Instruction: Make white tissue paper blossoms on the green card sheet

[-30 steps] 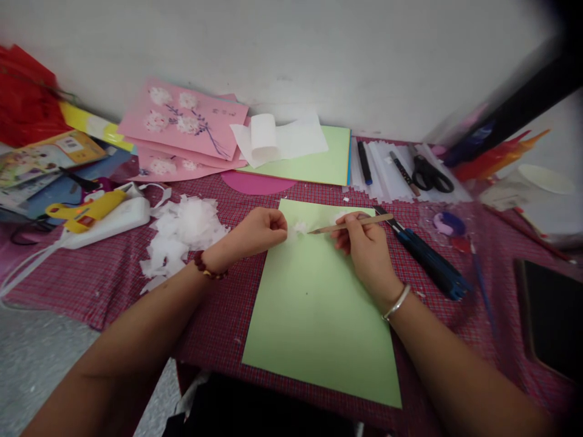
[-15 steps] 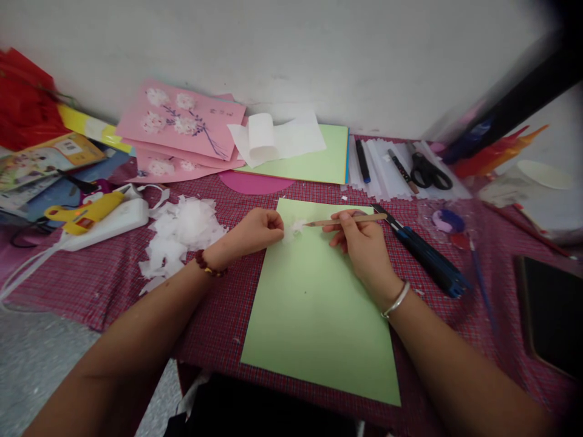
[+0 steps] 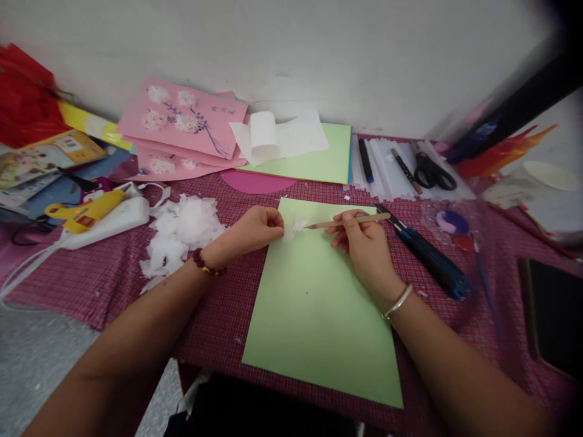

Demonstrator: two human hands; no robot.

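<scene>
A light green sheet of paper (image 3: pixel 319 315) lies before me on the checked cloth. Near its top left, a small tuft of white tissue paper (image 3: pixel 299 225) rests on it. My right hand (image 3: pixel 364 240) grips a slim wooden stick (image 3: pixel 332 224), whose dark pointed tip touches or nearly touches the tuft. Beside the tuft, at the sheet's left edge, is my left hand (image 3: pixel 260 229), its fingers closed in a pinch; what they hold, if anything, is hidden. A loose heap of white tissue pieces (image 3: pixel 184 224) sits left of that hand.
Right of the sheet lies a blue-black utility knife (image 3: pixel 428 255), blade out. Black scissors (image 3: pixel 432 173) and markers (image 3: pixel 365 161) rest at the back right. Pink flower cards (image 3: pixel 182 121) and a tissue roll (image 3: pixel 263 133) are behind. A yellow glue gun (image 3: pixel 86 211) is at left.
Both hands stay almost still, with the stick's tip at the tuft. The whole view has shifted slightly.
</scene>
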